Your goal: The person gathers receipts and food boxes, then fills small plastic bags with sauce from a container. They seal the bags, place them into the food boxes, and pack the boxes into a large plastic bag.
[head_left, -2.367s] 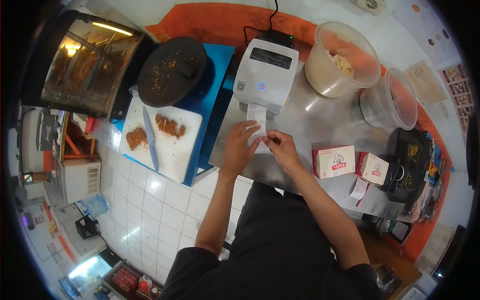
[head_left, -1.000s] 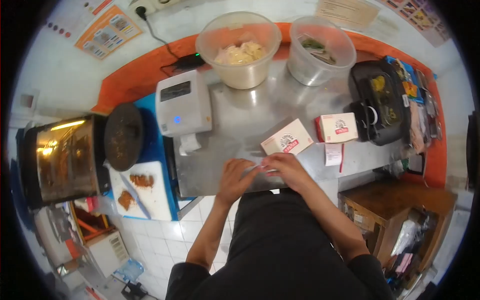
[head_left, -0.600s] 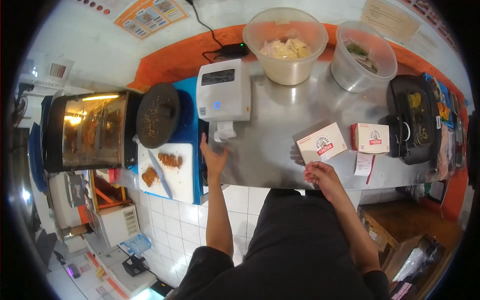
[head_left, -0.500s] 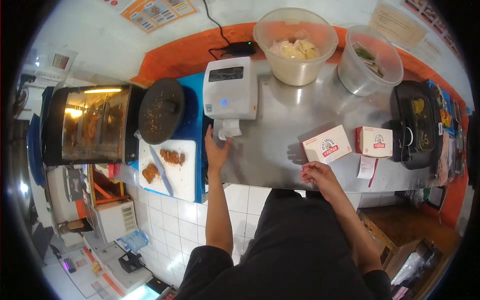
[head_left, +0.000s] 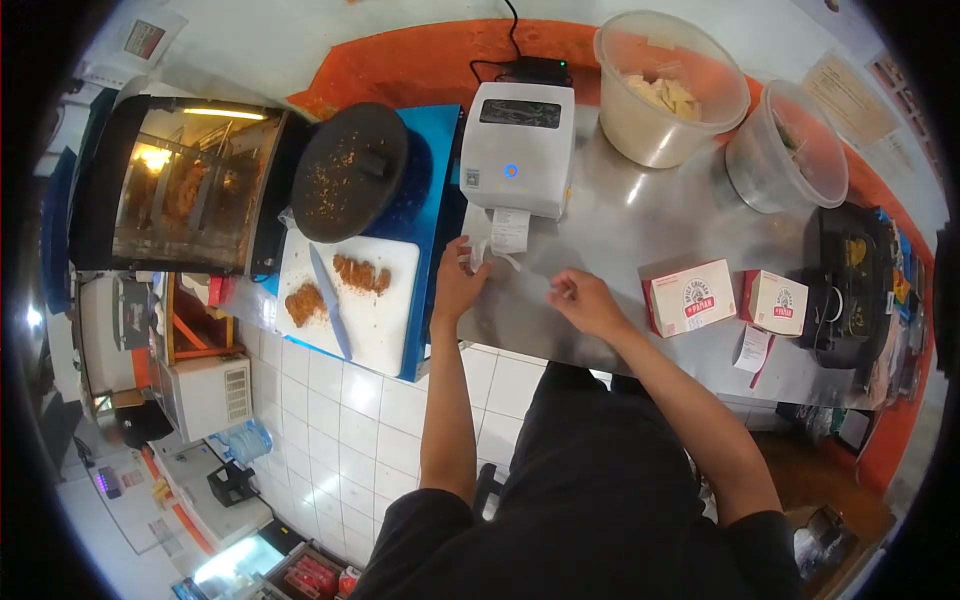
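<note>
A printed paper label point(head_left: 510, 231) sticks out from the front of the white label printer point(head_left: 518, 150). Just below it, a narrow white paper strip point(head_left: 516, 264) curls over the steel counter. My left hand point(head_left: 459, 287) is curled around the strip's left part, thumb and fingers on either side of it. My right hand point(head_left: 590, 302) is over the counter to the right of the strip, fingertips pinched together. What they hold, if anything, I cannot tell. Two printed food boxes, a larger box point(head_left: 690, 298) and a smaller box point(head_left: 775, 302), stand farther right.
Left of the printer, a white cutting board point(head_left: 385, 335) carries a knife point(head_left: 332, 305) and fried chicken pieces point(head_left: 360, 274). A dark round lid point(head_left: 350, 172) lies behind it. Two plastic tubs stand at the back, one tub point(head_left: 660, 125) larger. A receipt point(head_left: 752, 350) lies by the boxes.
My right hand has moved left, away from the larger box toward the printer. My left hand has closed around the paper strip. The printed label now hangs flatter, and the view has shifted.
</note>
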`<move>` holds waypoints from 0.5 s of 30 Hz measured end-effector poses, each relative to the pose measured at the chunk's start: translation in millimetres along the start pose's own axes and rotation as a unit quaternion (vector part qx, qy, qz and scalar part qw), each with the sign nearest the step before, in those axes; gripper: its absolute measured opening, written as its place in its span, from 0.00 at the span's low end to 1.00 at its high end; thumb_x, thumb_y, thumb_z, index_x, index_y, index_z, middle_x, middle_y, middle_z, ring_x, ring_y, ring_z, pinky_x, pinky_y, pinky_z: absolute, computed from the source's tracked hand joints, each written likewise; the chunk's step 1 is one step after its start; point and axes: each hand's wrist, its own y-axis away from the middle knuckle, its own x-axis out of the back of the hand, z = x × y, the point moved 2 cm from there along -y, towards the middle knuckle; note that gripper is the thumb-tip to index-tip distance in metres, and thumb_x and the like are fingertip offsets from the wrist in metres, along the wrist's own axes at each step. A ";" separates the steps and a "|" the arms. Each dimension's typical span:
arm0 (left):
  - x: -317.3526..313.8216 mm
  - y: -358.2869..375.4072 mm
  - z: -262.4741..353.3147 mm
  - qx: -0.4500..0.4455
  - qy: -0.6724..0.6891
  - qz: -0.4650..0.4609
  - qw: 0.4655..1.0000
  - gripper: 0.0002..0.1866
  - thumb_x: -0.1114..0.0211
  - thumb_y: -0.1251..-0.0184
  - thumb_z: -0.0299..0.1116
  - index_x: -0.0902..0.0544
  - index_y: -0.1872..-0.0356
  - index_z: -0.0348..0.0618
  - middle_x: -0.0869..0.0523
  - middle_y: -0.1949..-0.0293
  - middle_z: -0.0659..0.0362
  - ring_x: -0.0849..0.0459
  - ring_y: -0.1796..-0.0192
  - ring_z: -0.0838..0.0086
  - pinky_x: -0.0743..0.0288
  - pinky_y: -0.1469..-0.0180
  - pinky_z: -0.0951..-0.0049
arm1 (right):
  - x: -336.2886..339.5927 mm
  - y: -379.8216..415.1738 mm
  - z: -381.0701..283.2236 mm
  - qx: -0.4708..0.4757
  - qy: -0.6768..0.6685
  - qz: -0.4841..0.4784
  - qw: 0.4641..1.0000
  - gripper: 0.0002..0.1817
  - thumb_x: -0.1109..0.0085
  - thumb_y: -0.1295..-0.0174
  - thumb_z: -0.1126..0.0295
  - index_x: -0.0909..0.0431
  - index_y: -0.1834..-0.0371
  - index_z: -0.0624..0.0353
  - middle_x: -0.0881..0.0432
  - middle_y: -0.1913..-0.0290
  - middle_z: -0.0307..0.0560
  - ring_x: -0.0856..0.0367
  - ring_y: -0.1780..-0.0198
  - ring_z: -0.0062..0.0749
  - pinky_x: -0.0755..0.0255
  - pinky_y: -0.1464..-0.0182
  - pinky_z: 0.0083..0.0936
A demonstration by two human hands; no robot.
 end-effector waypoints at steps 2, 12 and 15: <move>6.5 5.3 5.3 0.020 -0.005 -0.033 0.999 0.38 0.23 0.42 0.36 0.29 0.31 0.40 0.17 0.45 0.46 0.14 0.52 0.61 0.19 0.49 0.66 | -22.8 -23.5 -5.5 0.059 0.104 0.054 0.991 0.21 0.27 0.39 0.60 0.18 0.51 0.66 0.15 0.61 0.53 0.14 0.59 0.44 0.21 0.53 0.36; 27.1 44.9 3.0 0.087 0.011 -0.077 0.993 0.29 0.28 0.35 0.37 0.28 0.36 0.41 0.18 0.42 0.43 0.17 0.40 0.52 0.23 0.41 0.59 | -62.6 -36.2 -18.7 0.015 0.016 0.110 0.994 0.11 0.29 0.36 0.69 0.18 0.66 0.66 0.17 0.63 0.53 0.16 0.67 0.40 0.22 0.60 0.34; 29.3 48.3 -11.2 0.092 0.004 -0.118 0.989 0.27 0.31 0.35 0.34 0.26 0.36 0.40 0.20 0.40 0.41 0.18 0.39 0.48 0.23 0.38 0.57 | -61.0 -30.5 -27.2 -0.009 -0.057 0.092 0.994 0.10 0.30 0.36 0.71 0.20 0.67 0.67 0.19 0.65 0.50 0.18 0.70 0.34 0.23 0.63 0.30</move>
